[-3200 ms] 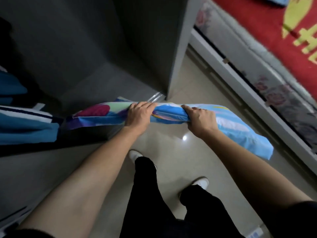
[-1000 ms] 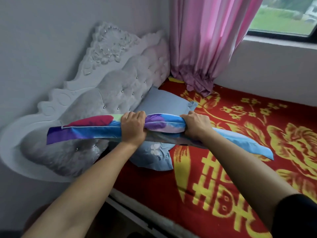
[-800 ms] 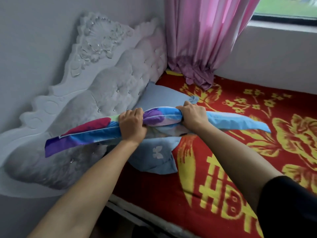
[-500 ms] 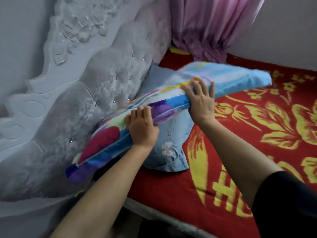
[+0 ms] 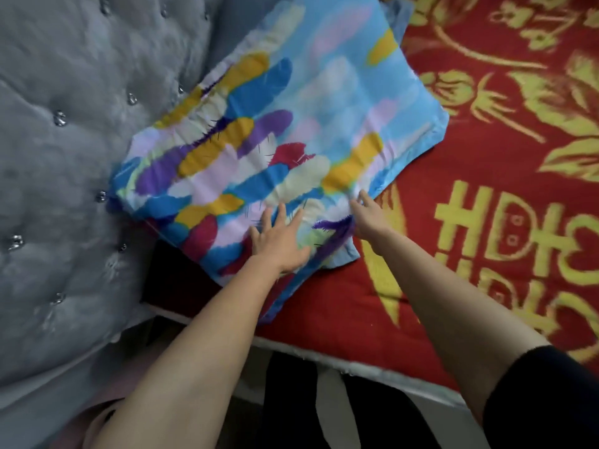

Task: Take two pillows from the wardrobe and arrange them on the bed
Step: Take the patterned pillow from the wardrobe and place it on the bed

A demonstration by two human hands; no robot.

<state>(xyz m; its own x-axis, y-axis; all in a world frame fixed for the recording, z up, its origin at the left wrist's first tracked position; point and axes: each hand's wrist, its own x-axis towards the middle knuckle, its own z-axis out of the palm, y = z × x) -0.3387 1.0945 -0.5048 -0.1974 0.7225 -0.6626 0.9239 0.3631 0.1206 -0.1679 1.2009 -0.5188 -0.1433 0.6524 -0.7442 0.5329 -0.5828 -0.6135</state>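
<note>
A multicoloured feather-print pillow [image 5: 291, 131] lies flat at the head of the bed [image 5: 486, 222], its far edge against the headboard. It covers a plain light-blue pillow [image 5: 343, 254], of which only a corner near my hands and a strip at the top show. My left hand [image 5: 280, 238] rests palm down on the near part of the feather-print pillow with fingers spread. My right hand [image 5: 368, 215] touches the pillow's near edge with fingers extended; it grips nothing.
A grey tufted headboard [image 5: 71, 157] with shiny studs fills the left side. The bed carries a red cover with yellow patterns. The mattress edge [image 5: 372, 364] runs across below my arms, with my dark-trousered legs under it.
The pillow was carried from the wardrobe, held bunched in both hands, then dropped flat over the blue pillow by the headboard. Both hands have let go and now lie open on it.
</note>
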